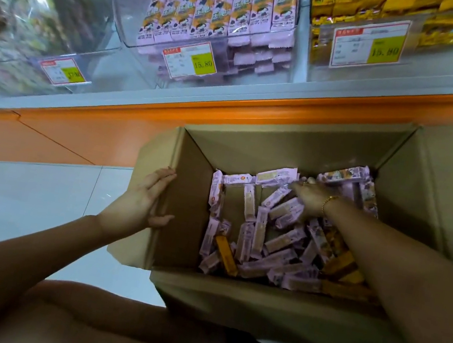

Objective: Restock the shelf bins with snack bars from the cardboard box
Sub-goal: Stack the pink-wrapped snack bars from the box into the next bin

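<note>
Shop restocking: a person reaches into an open cardboard box set just in front of the orange shelf edge, with pale floor to its left. The left hand lies flat against the box's left wall, fingers straight along the folded-out flap and thumb laid over the top edge, grasping nothing. The right hand, a gold bracelet at its wrist, is down among the snack bars near the box's far wall. Its fingertips blur into the wrappers, so whether it has taken hold of a bar cannot be told. The bars, most in pale purple wrappers, lie loose across the bottom of the box, sparse toward the left wall and heaped toward the right. A few yellow bars lie along the near edge. Above the shelf edge, a clear shelf bin holds rows of purple bars standing upright, with a price tag on its front. The bin to its right holds yellow packs, and the one to its left appears to hold darker goods, too blurred to name
</note>
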A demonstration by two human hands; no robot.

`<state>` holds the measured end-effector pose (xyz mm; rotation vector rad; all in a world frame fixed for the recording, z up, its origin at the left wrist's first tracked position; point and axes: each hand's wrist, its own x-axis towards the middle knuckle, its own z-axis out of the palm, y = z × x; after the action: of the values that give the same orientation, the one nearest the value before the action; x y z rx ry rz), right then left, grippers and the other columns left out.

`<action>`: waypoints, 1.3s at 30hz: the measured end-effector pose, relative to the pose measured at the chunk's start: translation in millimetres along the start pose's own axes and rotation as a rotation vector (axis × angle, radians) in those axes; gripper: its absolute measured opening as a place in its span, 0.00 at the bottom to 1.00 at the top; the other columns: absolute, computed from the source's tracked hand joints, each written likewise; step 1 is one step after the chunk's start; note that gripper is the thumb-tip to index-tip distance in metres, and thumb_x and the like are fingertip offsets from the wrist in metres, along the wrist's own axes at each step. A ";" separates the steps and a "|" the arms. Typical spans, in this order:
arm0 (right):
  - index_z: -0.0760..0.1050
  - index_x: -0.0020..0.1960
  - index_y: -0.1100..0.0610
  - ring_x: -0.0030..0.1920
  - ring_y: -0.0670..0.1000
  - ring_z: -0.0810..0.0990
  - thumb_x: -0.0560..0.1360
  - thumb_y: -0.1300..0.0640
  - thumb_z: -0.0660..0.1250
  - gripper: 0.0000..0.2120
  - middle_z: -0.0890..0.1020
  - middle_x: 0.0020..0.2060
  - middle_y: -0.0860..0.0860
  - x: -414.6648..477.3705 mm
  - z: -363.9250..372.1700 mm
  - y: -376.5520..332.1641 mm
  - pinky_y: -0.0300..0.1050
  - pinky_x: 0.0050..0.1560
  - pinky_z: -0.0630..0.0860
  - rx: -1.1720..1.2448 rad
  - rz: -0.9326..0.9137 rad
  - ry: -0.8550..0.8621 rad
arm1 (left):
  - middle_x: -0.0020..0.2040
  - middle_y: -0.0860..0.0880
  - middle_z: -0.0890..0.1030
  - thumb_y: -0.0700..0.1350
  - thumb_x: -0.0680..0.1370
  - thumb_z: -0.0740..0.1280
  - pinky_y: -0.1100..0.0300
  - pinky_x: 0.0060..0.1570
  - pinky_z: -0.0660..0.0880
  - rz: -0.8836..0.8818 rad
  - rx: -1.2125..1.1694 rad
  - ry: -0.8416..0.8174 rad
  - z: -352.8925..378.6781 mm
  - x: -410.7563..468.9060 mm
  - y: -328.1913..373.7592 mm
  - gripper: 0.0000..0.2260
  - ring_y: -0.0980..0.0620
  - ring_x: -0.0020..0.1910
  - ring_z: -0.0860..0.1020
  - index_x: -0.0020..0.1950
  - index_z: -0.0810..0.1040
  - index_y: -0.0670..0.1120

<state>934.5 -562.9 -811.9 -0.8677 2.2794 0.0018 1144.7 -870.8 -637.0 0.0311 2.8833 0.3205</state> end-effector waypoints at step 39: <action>0.72 0.53 0.60 0.49 0.47 0.82 0.73 0.49 0.67 0.16 0.83 0.47 0.51 -168.9 -156.4 -112.3 0.48 0.51 0.79 1.286 -0.457 0.681 | 0.40 0.45 0.85 0.37 0.76 0.66 0.63 0.38 0.81 -0.516 -1.861 0.138 -101.0 72.8 137.5 0.05 0.53 0.36 0.84 0.50 0.79 0.41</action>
<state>997.1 -587.4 -564.8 -0.6323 1.9060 -1.9422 1049.2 -754.8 -528.4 -0.9539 1.4739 2.5024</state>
